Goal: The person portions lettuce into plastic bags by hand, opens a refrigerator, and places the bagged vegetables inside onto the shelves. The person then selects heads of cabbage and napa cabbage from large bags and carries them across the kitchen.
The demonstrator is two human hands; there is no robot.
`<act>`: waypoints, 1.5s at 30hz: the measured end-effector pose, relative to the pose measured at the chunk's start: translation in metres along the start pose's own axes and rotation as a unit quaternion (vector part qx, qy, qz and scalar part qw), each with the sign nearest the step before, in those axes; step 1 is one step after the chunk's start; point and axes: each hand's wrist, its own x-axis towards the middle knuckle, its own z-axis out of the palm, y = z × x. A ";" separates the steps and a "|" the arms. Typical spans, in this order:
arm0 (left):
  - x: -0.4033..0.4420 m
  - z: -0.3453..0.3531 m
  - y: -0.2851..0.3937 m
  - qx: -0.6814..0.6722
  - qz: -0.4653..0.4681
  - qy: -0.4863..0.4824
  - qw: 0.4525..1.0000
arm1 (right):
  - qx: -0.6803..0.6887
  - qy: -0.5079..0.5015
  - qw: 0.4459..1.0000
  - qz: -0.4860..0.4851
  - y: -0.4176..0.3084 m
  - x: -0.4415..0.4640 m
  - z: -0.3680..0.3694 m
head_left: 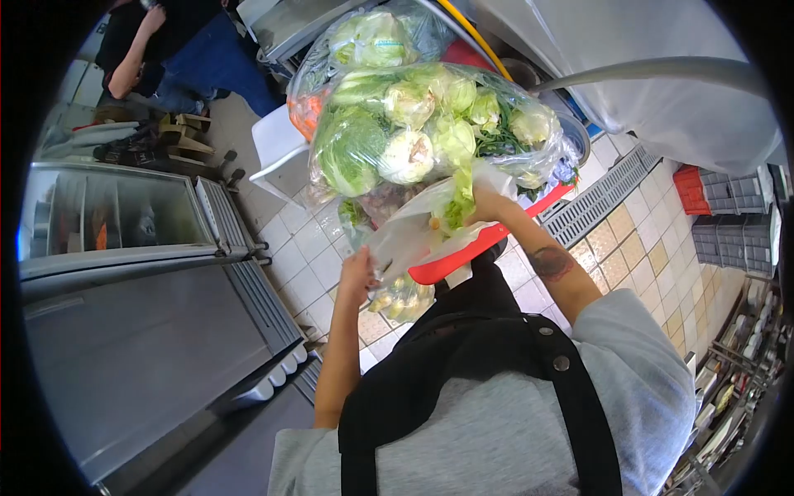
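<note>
My left hand point(357, 277) is closed on the edge of a whitish plastic bag point(405, 240), stretching its mouth toward the left. At the bag's opening my right hand point(490, 207) is closed round some pale green lettuce point(459, 202); its fingers are partly hidden by the leaves and the plastic. Under the bag runs the rim of a red container point(463, 258). Just beyond my hands lies a large clear bag of cabbages and lettuces point(405, 124), with greens inside. Below the red rim, a smaller clear bag point(403, 299) holds yellowish-white pieces.
Another bag of lettuce point(372, 41) sits behind, beside something orange in plastic point(306, 112). A steel refrigerator point(149, 331) stands on the left. On the right are a floor drain point(600, 194) and stacked crates point(732, 219). Another person point(198, 66) stands at the upper left.
</note>
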 end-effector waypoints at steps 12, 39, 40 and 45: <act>-0.063 0.071 -0.025 -0.210 -0.004 -0.387 0.898 | -0.096 -0.032 0.995 -0.018 -0.048 -0.096 -0.080; -0.062 0.106 -0.020 -0.171 -0.023 -0.327 0.929 | 0.029 0.201 0.959 0.196 0.126 0.034 -0.096; -0.061 0.106 -0.020 -0.173 -0.026 -0.334 0.926 | -0.108 0.152 0.964 0.188 0.158 0.046 -0.102; -0.060 0.110 -0.020 -0.158 -0.037 -0.354 0.921 | -0.317 0.082 0.918 0.224 0.228 0.070 -0.049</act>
